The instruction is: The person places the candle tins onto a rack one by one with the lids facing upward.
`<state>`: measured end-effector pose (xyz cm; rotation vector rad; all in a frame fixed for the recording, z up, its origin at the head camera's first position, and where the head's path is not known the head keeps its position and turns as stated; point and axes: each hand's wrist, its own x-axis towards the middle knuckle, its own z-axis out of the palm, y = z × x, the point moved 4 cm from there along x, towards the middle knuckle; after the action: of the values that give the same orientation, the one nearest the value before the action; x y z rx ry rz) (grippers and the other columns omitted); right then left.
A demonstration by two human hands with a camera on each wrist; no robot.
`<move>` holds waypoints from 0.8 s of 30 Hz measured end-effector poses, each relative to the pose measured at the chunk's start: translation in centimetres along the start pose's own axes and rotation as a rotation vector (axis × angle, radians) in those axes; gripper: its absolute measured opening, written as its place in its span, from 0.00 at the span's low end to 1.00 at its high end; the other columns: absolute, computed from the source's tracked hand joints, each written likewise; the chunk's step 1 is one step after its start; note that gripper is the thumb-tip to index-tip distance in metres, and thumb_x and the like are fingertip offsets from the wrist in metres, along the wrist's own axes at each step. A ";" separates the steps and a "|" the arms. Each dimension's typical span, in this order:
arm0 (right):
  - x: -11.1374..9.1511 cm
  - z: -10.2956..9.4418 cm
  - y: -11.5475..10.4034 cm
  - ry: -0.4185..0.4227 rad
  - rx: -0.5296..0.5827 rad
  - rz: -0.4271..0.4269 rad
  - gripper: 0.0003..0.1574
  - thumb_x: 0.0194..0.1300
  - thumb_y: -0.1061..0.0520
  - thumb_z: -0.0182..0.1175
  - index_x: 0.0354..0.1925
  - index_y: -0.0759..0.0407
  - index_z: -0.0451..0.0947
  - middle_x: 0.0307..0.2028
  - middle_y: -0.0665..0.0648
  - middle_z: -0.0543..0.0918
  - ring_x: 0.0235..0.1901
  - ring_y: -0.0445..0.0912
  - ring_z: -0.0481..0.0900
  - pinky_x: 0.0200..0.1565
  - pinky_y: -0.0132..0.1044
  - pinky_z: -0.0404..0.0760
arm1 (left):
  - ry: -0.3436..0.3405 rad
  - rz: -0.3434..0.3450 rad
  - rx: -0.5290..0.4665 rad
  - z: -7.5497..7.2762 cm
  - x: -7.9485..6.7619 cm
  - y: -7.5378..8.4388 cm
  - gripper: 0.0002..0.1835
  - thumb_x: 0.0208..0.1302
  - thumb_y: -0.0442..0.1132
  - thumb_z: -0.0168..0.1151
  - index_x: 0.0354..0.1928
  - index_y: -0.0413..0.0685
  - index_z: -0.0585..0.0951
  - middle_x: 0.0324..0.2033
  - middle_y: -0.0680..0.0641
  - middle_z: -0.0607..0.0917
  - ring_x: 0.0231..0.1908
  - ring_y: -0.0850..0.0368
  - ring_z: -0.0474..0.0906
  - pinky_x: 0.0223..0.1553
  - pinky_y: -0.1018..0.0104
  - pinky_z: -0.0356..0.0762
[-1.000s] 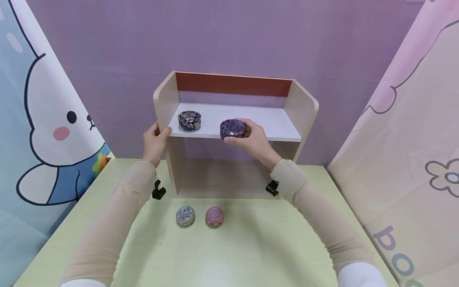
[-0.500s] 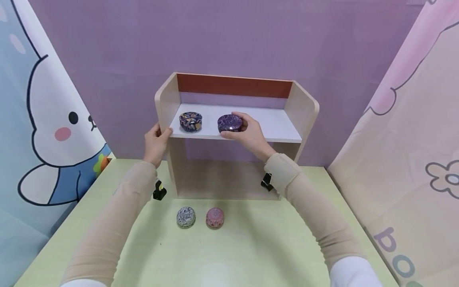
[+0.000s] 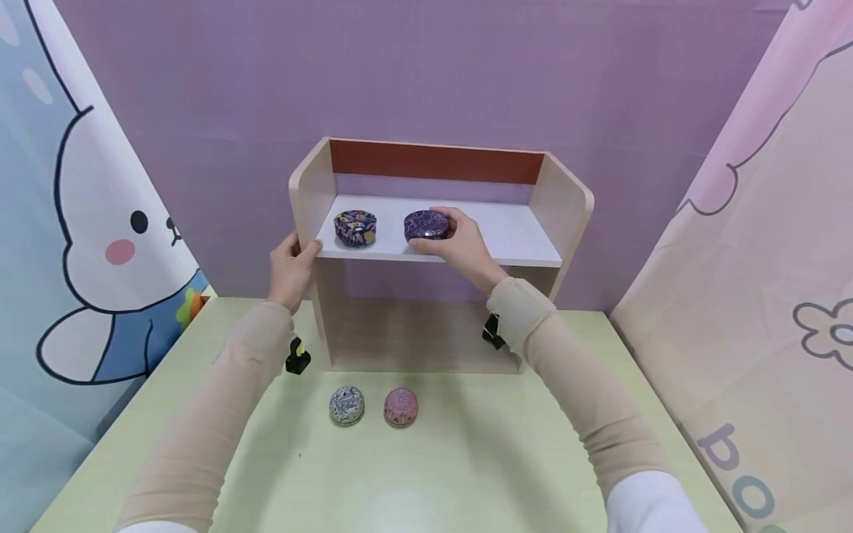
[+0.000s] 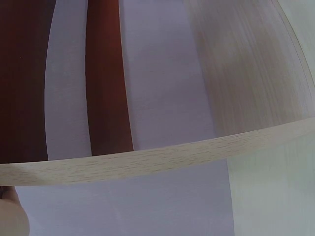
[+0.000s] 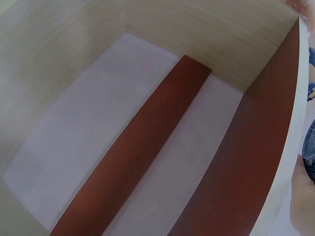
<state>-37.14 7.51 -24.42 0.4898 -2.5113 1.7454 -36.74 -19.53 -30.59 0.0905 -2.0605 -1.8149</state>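
Observation:
My right hand (image 3: 468,250) holds a round dark purple patterned tin (image 3: 423,224) on the white upper board (image 3: 503,229) of a small shelf unit, near its front edge. Thumb in front and fingers behind, it pinches the tin's side. Left of that tin stands a navy floral tin (image 3: 355,229), a short gap between them. My left hand (image 3: 291,274) grips the unit's left side panel (image 3: 313,185), its thumb at the front edge and the other fingers partly hidden outside. At the right wrist view's edge, part of the purple tin (image 5: 310,147) shows beside my thumb.
On the pale green table in front of the unit lie a white-and-grey patterned tin (image 3: 346,406) and a pink tin (image 3: 400,407). A lower compartment (image 3: 420,333) opens beneath the board. Printed cloths hang at left and right, with a purple wall (image 3: 426,74) behind.
My right hand has brought the purple tin slightly left and back, from the board's front edge onto the board. The left hand keeps its grip on the side panel.

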 end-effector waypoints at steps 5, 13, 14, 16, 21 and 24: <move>0.6 0.1 -0.1 0.010 -0.062 0.019 0.46 0.44 0.48 0.72 0.61 0.51 0.64 0.55 0.53 0.73 0.52 0.43 0.72 0.53 0.36 0.72 | -0.002 -0.004 0.008 0.0 -0.1 0.0 0.25 0.63 0.43 0.51 0.63 0.51 0.68 0.59 0.42 0.72 0.53 0.55 0.68 0.59 0.56 0.65; 1.6 0.5 0.0 0.014 -0.107 0.064 0.48 0.44 0.44 0.71 0.61 0.51 0.64 0.56 0.53 0.71 0.54 0.44 0.70 0.56 0.38 0.69 | 0.006 0.001 0.013 0.0 -0.1 -0.2 0.24 0.63 0.43 0.51 0.62 0.50 0.70 0.56 0.42 0.74 0.50 0.58 0.69 0.56 0.59 0.67; 1.7 0.5 0.1 0.015 -0.111 0.065 0.48 0.44 0.44 0.71 0.62 0.51 0.63 0.56 0.53 0.71 0.54 0.44 0.69 0.56 0.39 0.69 | 0.007 0.002 0.012 0.0 -0.1 -0.2 0.24 0.62 0.43 0.51 0.62 0.50 0.70 0.56 0.42 0.74 0.50 0.58 0.70 0.56 0.60 0.67; 1.9 0.5 0.1 0.017 -0.123 0.067 0.48 0.45 0.43 0.71 0.62 0.52 0.63 0.57 0.53 0.70 0.55 0.44 0.69 0.57 0.39 0.68 | 0.011 -0.001 0.008 0.0 -0.1 -0.2 0.24 0.62 0.42 0.51 0.62 0.50 0.70 0.56 0.42 0.75 0.50 0.58 0.70 0.55 0.60 0.67; 2.2 0.6 0.2 0.010 -0.166 0.068 0.47 0.45 0.43 0.71 0.61 0.52 0.64 0.57 0.54 0.70 0.56 0.45 0.69 0.57 0.39 0.68 | 0.012 -0.002 0.001 0.1 -0.1 -0.1 0.25 0.62 0.42 0.52 0.62 0.50 0.69 0.56 0.42 0.74 0.50 0.58 0.70 0.56 0.60 0.67; 2.3 0.9 0.2 -0.003 -0.182 0.050 0.47 0.45 0.43 0.71 0.61 0.53 0.64 0.57 0.54 0.71 0.55 0.45 0.69 0.56 0.39 0.69 | 0.019 0.002 -0.001 0.0 0.0 -0.1 0.25 0.62 0.41 0.52 0.62 0.49 0.70 0.56 0.42 0.75 0.50 0.58 0.70 0.56 0.61 0.67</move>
<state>-39.28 6.17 -24.39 0.4215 -2.6731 1.5107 -36.76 -19.55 -30.69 0.1043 -2.0461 -1.8069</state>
